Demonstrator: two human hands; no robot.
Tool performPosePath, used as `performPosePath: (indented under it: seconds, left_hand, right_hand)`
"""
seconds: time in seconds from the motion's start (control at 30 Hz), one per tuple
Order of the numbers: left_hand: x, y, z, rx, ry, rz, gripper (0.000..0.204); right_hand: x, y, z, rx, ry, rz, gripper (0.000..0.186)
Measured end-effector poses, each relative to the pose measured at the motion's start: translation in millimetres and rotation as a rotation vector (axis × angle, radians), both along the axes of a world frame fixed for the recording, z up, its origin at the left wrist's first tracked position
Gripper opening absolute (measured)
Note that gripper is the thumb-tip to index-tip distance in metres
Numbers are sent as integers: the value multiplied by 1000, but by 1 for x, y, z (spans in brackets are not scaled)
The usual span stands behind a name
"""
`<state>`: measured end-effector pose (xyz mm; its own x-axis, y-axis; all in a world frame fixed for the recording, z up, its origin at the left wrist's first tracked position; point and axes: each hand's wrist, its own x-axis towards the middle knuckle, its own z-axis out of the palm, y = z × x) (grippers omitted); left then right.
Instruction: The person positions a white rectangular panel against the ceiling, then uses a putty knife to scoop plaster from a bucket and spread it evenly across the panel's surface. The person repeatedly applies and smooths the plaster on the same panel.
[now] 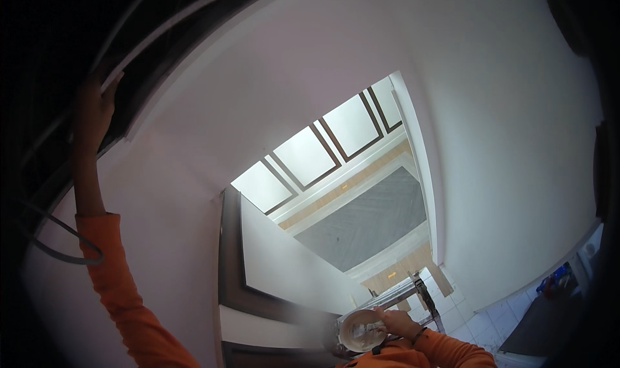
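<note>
My left hand [95, 117] reaches up at the far left into a dark gap. Its thumb and fingers close around the lower end of a pale, band-like cable [174, 25]; the shadow hides part of the grip. Low in the picture, my right hand [400, 324] grips the rim of a round cream bowl [352, 337] close to my body. Whitish residue coats the inside of the bowl, and something pale lies in it that I cannot make out. Orange sleeves cover both forearms.
A grey cable loop [71, 259] hangs by my left sleeve. Beside the bowl stands a stained ladder [423, 297]. Pale walls [504, 142] surround a doorway, with a grey floor panel [368, 219] beyond. A dark-framed panel [232, 258] stands left of it. White tiles [481, 326] lie below right.
</note>
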<state>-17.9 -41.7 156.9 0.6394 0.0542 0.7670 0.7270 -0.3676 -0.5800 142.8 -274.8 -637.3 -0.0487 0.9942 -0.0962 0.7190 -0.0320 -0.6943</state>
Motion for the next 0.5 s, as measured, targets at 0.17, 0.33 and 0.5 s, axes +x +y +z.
performPosePath:
  seconds: [0.17, 0.33, 0.5]
  left_hand:
    - [-16, -3, -40, 138, 147, -29, 44]
    - [-17, -26, -105, 154, 233, -1, 56]
    - [7, -67, -172, -196, 356, -35, 50]
  right_hand:
    - [-11, -1, -4, -1, 30, 24, 77]
    - [-30, 9, -8, -49, 77, 23, 76]
    - [-48, 24, 2, -10, 56, -20, 69]
